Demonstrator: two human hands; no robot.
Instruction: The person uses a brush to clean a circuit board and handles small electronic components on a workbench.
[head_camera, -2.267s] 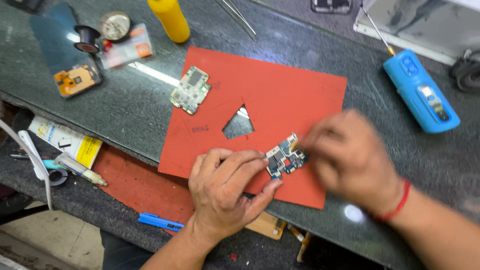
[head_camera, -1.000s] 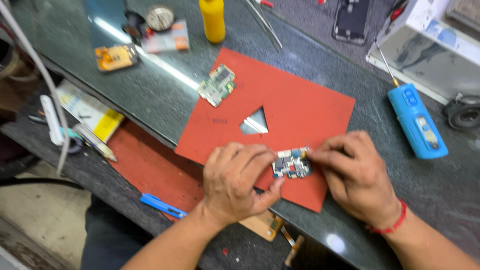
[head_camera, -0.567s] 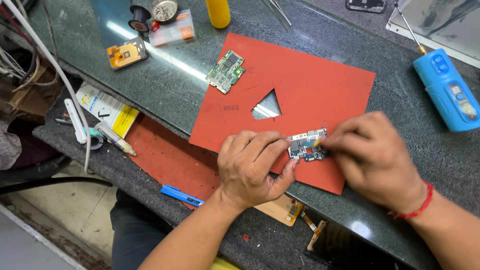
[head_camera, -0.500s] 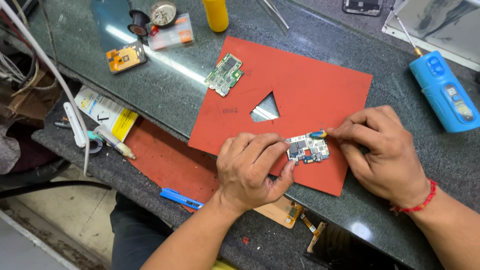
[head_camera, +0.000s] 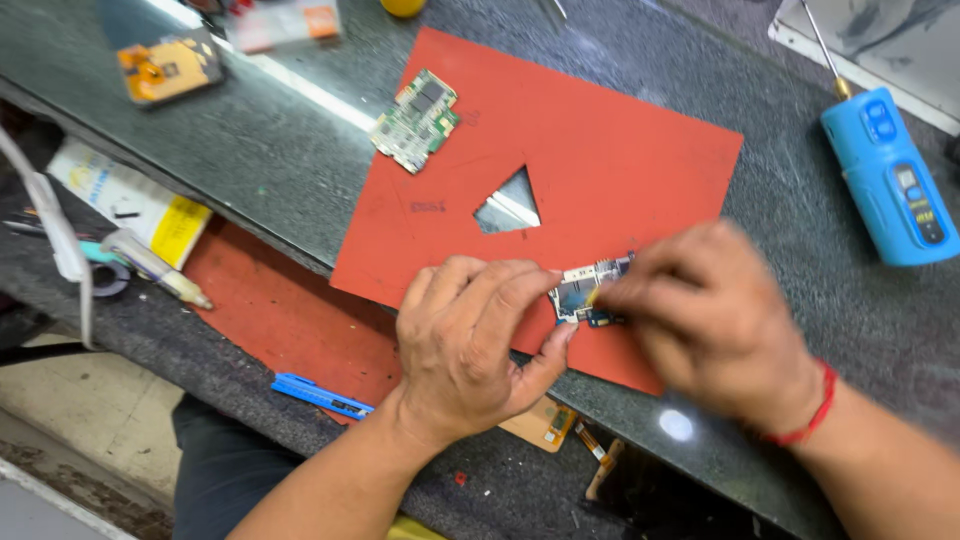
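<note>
A small circuit board (head_camera: 588, 289) lies on a red mat (head_camera: 600, 150) near its front edge. My left hand (head_camera: 470, 345) pins the board's left end with fingers and thumb. My right hand (head_camera: 710, 315) is blurred and closed over the board's right end, fingers pinched together; a small tool tip may be in them, but I cannot make it out. A second green circuit board (head_camera: 417, 120) rests on the mat's far left corner. The mat has a triangular hole (head_camera: 510, 203) cut in it.
A blue hand-held device (head_camera: 893, 180) lies at the right on the dark stone bench (head_camera: 250, 150). An orange phone part (head_camera: 168, 66) lies far left. Below the bench edge sit a lower red mat (head_camera: 290, 320), a blue pen-like tool (head_camera: 322, 396), a syringe-like tube (head_camera: 155, 268) and a yellow-white packet (head_camera: 130, 200).
The view has shifted and come closer. My right hand has slid left over the small board's right end and is now blurred. My left hand keeps holding the board.
</note>
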